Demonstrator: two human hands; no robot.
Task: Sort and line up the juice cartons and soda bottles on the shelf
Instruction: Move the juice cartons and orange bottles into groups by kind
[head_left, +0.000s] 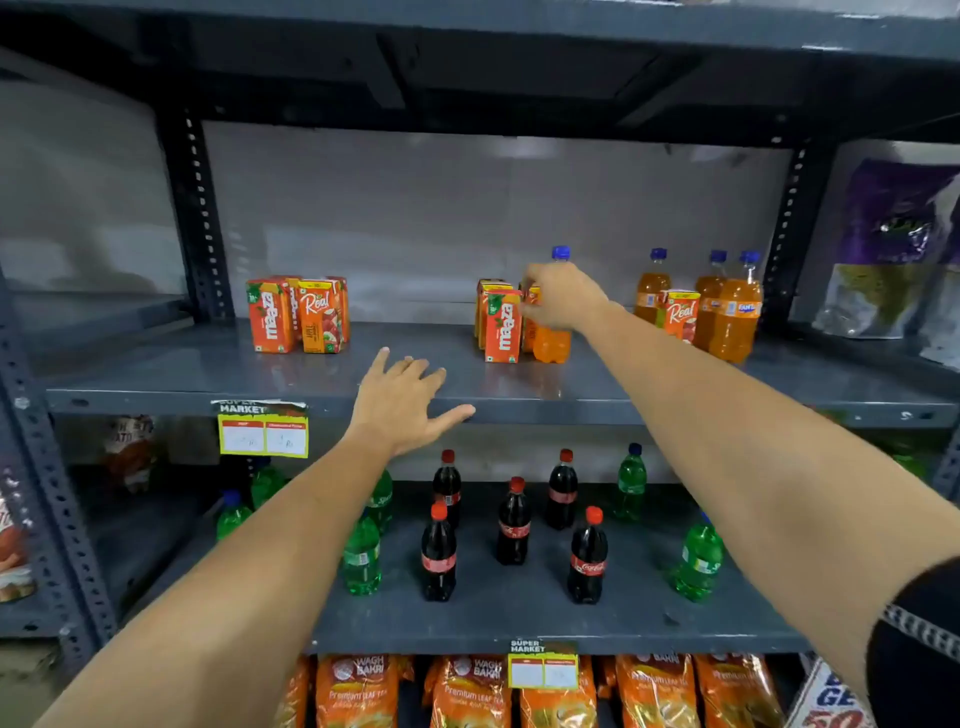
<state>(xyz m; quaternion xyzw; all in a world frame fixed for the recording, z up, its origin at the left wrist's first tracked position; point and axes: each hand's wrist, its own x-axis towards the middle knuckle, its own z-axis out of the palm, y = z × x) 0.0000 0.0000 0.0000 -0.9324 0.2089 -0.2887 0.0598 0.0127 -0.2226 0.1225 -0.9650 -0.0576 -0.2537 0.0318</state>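
Observation:
On the grey shelf (208, 374), a group of orange juice cartons (298, 316) stands at the left. In the middle stand more Maaza cartons (501, 325) beside an orange soda bottle (552, 343) with a blue cap. My right hand (563, 296) is wrapped around that bottle's upper body. Three orange soda bottles (735, 312) and a Real carton (679, 314) stand at the right. My left hand (402, 402) rests flat and open on the shelf's front edge, holding nothing.
The shelf below holds several cola bottles (439, 553) and green soda bottles (698, 564), scattered. Orange tea packets (467, 691) fill the bottom shelf. Price tags (263, 428) hang on the shelf edges. Steel uprights (195, 208) flank the bay; bagged goods (893, 249) sit at the right.

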